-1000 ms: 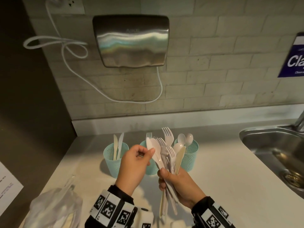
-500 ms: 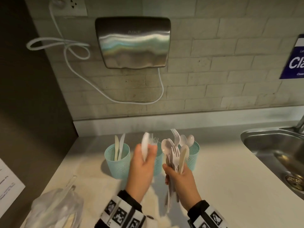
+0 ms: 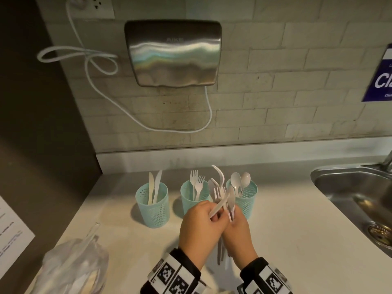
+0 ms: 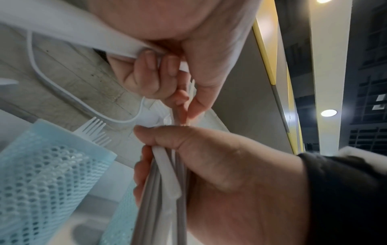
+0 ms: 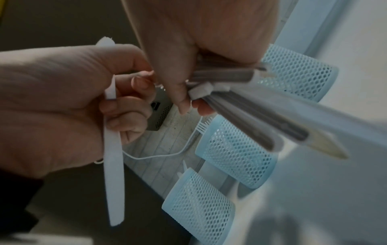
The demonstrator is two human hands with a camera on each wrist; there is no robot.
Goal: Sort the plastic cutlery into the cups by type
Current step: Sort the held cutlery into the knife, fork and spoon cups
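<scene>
Three teal mesh cups stand in a row on the counter: the left cup (image 3: 152,205) holds knives, the middle cup (image 3: 192,196) forks, the right cup (image 3: 247,199) spoons. My right hand (image 3: 239,232) grips a bundle of mixed cutlery (image 3: 221,189) upright in front of the middle and right cups. My left hand (image 3: 199,223) presses against it, fingers curled round one white piece (image 3: 218,206) that slants across the bundle. Its type I cannot tell. In the right wrist view that white piece (image 5: 113,174) hangs down from my left hand (image 5: 52,107); the bundle (image 5: 251,107) points right.
A clear plastic bag (image 3: 74,268) with more cutlery lies at the counter's near left. A steel sink (image 3: 360,200) is set in at the right. On the tiled wall behind hang a hand dryer (image 3: 172,53) and its white cable (image 3: 89,66). A paper sheet (image 3: 10,236) shows at the far left.
Earlier my left hand drew one white piece out of the bundle and held it up apart. Now that hand is back against my right hand, with the piece slanted across the bundle.
</scene>
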